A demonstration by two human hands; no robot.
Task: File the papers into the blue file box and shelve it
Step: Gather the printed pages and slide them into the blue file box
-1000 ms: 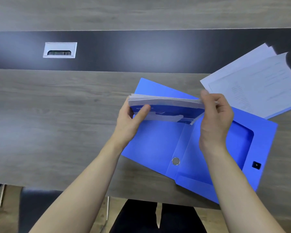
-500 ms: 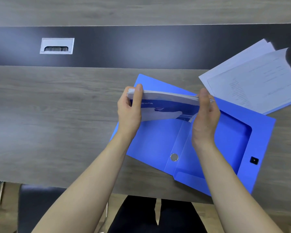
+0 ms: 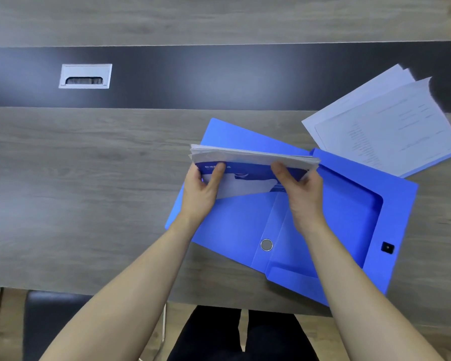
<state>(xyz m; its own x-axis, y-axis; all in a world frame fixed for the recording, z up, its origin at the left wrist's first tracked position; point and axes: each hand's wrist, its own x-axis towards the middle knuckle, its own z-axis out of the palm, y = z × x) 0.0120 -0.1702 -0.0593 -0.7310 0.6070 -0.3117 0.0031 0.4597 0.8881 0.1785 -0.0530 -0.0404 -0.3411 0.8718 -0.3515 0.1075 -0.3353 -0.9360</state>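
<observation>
Now gripped differently than half a second back: right hand [image 3: 301,194] shifted from the stack's end to its near edge, thumb laid on top, left hand [image 3: 205,190] with thumb up on the near face rather than over the top edge. Stack [image 3: 253,158] held edge-up by both hands, closed around it, just above the open box [image 3: 331,220]. Probably squaring the sheets before laying them in; filing not yet done, shelving still to come.

Nearest: dark trousers and a chair edge below the desk [image 3: 89,194]. Next, both forearms reaching forward over the desk's near edge. Under them, the box spread flat and skewed, lid flap to the left, tray to the right with a round snap [image 3: 266,244] on the spine and a small black catch [image 3: 387,247] at the right rim. Tray looks bare of paper where visible; part hidden behind the right wrist. Beyond the box's far right corner, loose sheets [image 3: 383,121] fanned out, overlapping that corner. Farthest, a dark strip across the desk with a silver cable port [image 3: 85,76].
</observation>
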